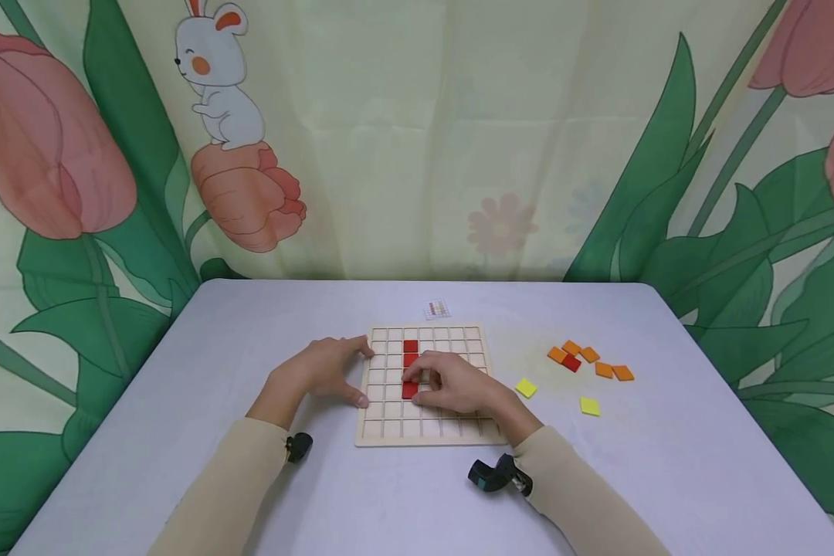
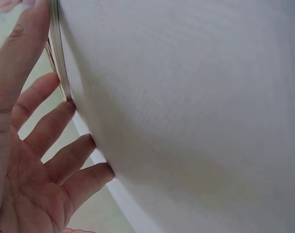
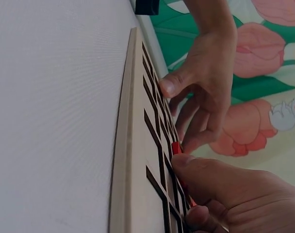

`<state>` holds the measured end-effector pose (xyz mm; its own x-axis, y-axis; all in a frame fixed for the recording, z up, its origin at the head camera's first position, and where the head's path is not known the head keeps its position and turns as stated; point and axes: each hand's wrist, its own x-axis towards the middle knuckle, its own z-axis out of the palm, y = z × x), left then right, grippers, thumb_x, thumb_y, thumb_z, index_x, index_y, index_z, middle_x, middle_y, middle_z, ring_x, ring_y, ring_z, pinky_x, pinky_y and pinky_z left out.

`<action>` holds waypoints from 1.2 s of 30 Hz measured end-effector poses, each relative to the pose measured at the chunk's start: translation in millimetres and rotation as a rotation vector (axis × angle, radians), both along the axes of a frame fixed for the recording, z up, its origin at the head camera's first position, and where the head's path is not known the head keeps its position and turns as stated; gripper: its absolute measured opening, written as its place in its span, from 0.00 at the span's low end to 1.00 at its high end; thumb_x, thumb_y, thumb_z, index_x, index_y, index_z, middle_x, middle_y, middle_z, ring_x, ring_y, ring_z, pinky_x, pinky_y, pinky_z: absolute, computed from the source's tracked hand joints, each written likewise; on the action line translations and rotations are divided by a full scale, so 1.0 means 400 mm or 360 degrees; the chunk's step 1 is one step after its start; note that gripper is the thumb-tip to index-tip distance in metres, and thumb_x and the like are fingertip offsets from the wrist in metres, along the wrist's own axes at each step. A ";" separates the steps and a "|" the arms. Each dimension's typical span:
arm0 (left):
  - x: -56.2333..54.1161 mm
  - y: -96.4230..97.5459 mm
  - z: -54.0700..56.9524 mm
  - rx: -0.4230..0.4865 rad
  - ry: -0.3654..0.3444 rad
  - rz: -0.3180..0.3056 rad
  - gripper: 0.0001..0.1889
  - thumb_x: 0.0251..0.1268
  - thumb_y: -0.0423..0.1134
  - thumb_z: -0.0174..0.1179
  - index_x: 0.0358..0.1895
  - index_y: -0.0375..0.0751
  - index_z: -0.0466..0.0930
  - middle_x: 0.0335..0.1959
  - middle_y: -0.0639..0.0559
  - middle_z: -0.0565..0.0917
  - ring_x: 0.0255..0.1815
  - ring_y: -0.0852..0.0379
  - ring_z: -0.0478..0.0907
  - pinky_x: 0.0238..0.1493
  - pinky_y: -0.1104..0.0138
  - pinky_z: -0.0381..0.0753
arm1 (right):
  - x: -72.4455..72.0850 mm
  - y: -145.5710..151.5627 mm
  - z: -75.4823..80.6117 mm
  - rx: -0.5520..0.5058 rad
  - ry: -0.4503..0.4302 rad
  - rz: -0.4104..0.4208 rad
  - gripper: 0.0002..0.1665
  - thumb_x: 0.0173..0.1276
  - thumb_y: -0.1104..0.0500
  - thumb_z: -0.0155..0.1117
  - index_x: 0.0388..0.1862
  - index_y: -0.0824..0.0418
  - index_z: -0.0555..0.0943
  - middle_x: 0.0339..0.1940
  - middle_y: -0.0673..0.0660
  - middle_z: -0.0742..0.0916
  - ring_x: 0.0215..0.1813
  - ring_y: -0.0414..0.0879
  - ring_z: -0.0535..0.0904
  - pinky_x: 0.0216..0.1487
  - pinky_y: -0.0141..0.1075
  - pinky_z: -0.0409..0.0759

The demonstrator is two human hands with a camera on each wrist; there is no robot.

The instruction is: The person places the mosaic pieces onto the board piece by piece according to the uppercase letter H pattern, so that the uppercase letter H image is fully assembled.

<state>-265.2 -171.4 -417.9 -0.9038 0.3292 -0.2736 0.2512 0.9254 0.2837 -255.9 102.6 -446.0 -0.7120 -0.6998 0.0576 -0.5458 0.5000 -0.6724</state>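
A wooden grid board (image 1: pixel 392 428) lies on the table, with red square tiles (image 1: pixel 410 346) in one column of its cells. My right hand (image 1: pixel 452 382) reaches over the board from the right. Its thumb and index finger pinch the lowest red tile (image 1: pixel 409 391) of that column; in the right wrist view the edge of a red tile (image 3: pixel 175 148) shows at the thumb tip. At the board's left edge my left hand (image 1: pixel 323 369) rests with fingers spread, thumb and index fingertips against the frame. The left wrist view shows its fingers (image 2: pixel 53 124) extended along the board's side.
Right of the board lie several orange tiles (image 1: pixel 604 370), a loose red tile (image 1: pixel 571 362), a yellow tile (image 1: pixel 526 388) and another yellow tile (image 1: pixel 589 406). Behind the board is a small printed pattern card (image 1: pixel 436 310). A patterned curtain (image 1: pixel 389 154) hangs past the table's (image 1: pixel 306 494) far edge.
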 end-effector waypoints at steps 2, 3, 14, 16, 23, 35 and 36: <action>0.000 0.001 -0.001 -0.0001 0.0001 -0.0005 0.46 0.37 0.65 0.82 0.66 0.61 0.74 0.67 0.48 0.78 0.64 0.45 0.75 0.64 0.46 0.78 | 0.001 0.001 -0.001 -0.0001 -0.0004 -0.0007 0.17 0.69 0.56 0.73 0.56 0.50 0.84 0.46 0.43 0.84 0.30 0.39 0.74 0.35 0.32 0.75; 0.000 0.001 -0.001 -0.0001 0.0001 -0.0006 0.46 0.37 0.65 0.82 0.66 0.61 0.74 0.67 0.48 0.78 0.65 0.45 0.75 0.64 0.47 0.78 | 0.001 0.001 -0.002 -0.0001 -0.0003 -0.0010 0.17 0.70 0.56 0.72 0.56 0.50 0.84 0.46 0.43 0.85 0.30 0.39 0.74 0.35 0.32 0.75; -0.003 -0.002 -0.011 0.0003 0.0003 -0.0016 0.47 0.36 0.65 0.82 0.67 0.61 0.74 0.68 0.48 0.77 0.65 0.45 0.75 0.65 0.47 0.77 | 0.002 0.005 -0.005 -0.0008 -0.0025 -0.0013 0.16 0.71 0.59 0.70 0.56 0.50 0.85 0.47 0.44 0.85 0.32 0.39 0.75 0.37 0.32 0.76; -0.003 -0.002 -0.011 0.0004 -0.0002 -0.0011 0.47 0.36 0.65 0.82 0.67 0.61 0.74 0.69 0.48 0.77 0.66 0.45 0.75 0.65 0.47 0.77 | 0.002 0.005 -0.003 -0.0009 -0.0044 -0.0016 0.16 0.70 0.59 0.70 0.56 0.50 0.85 0.46 0.45 0.85 0.33 0.39 0.75 0.37 0.32 0.76; -0.006 -0.005 -0.005 -0.0006 0.0013 -0.0019 0.47 0.36 0.65 0.83 0.66 0.60 0.74 0.67 0.48 0.78 0.65 0.45 0.75 0.65 0.47 0.77 | -0.007 -0.001 0.001 -0.0010 -0.0024 0.0048 0.19 0.70 0.56 0.71 0.60 0.49 0.85 0.46 0.45 0.84 0.36 0.41 0.75 0.39 0.33 0.77; -0.006 -0.005 -0.013 0.0022 0.0009 -0.0014 0.47 0.36 0.64 0.83 0.66 0.60 0.74 0.68 0.48 0.77 0.67 0.44 0.74 0.66 0.46 0.76 | 0.000 -0.004 -0.004 0.0034 0.0034 0.0029 0.14 0.71 0.56 0.70 0.55 0.48 0.88 0.41 0.44 0.83 0.39 0.42 0.75 0.41 0.34 0.77; -0.006 -0.006 -0.012 0.0023 0.0010 -0.0021 0.47 0.36 0.64 0.83 0.66 0.60 0.74 0.68 0.48 0.78 0.67 0.44 0.75 0.66 0.46 0.76 | 0.001 -0.001 -0.004 0.0016 0.0017 0.0029 0.15 0.71 0.56 0.70 0.56 0.48 0.88 0.41 0.44 0.83 0.40 0.42 0.75 0.42 0.34 0.77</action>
<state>-267.5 -173.7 -422.8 -0.9009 0.3450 -0.2632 0.2652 0.9178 0.2954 -255.3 102.2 -447.7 -0.6984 -0.7133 0.0583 -0.5623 0.4964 -0.6614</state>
